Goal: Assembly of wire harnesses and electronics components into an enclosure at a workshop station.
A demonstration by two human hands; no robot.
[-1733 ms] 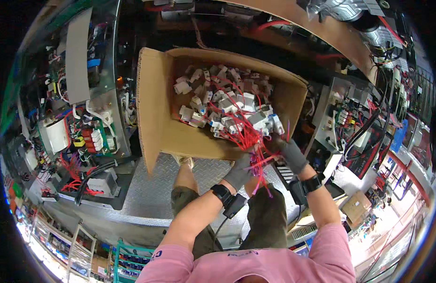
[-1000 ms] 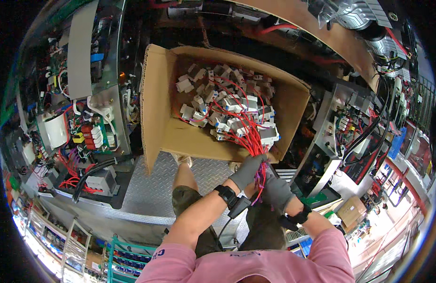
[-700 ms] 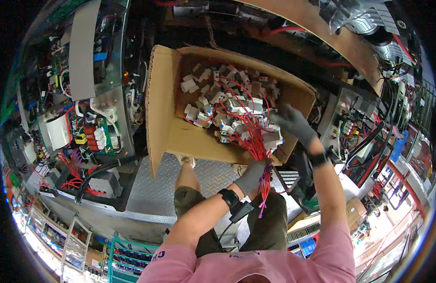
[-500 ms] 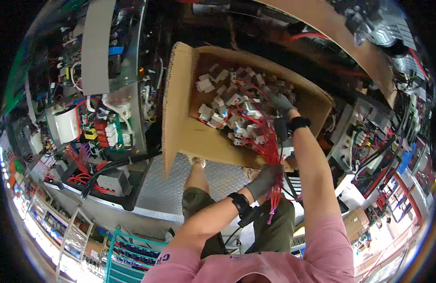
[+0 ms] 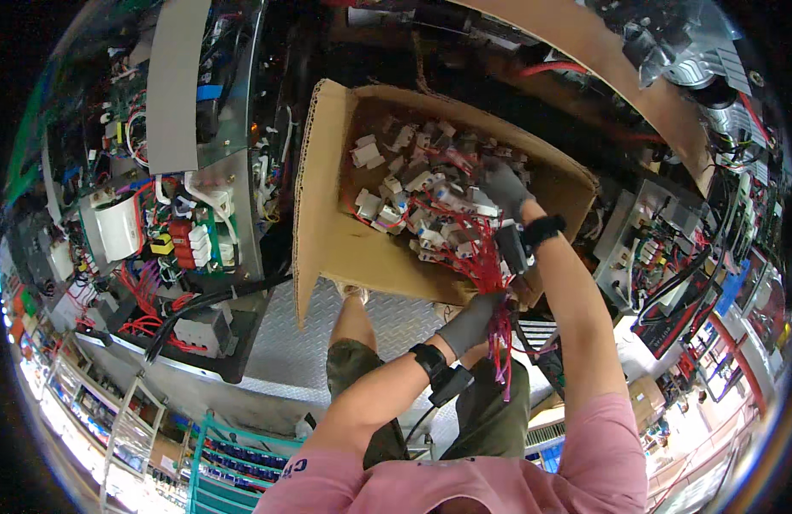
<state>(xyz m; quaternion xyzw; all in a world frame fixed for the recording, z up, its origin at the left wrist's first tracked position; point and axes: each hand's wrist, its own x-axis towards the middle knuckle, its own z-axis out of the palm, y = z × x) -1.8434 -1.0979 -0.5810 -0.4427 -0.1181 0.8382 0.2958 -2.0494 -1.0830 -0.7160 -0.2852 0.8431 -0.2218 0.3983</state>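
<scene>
My left hand [image 5: 473, 322], in a dark grey glove, is closed around a bundle of red wires [image 5: 500, 347] near the front edge of the cardboard box [image 5: 375, 267]. The loose wire ends hang below the fist. From there the wires fan up into a heap of white plug connectors [image 5: 370, 208] inside the box. My right hand [image 5: 505, 190], gloved too, reaches into the right part of the box over the heap. Its fingers are blurred and partly lost among the connectors, so whether they grip one cannot be seen. Both wrists wear black straps with small dark modules.
Open electronic units with boards and cables stand to the left [image 5: 195, 244] and right [image 5: 657, 244] of the box. A metal tread-plate floor [image 5: 293, 343] lies under my legs. At the lower left is a green wire rack [image 5: 229, 467] with dark items.
My right hand has shifted slightly up and left over the connectors. My left hand, still on the wires, has moved slightly left and up, and the hanging ends have swung a little.
</scene>
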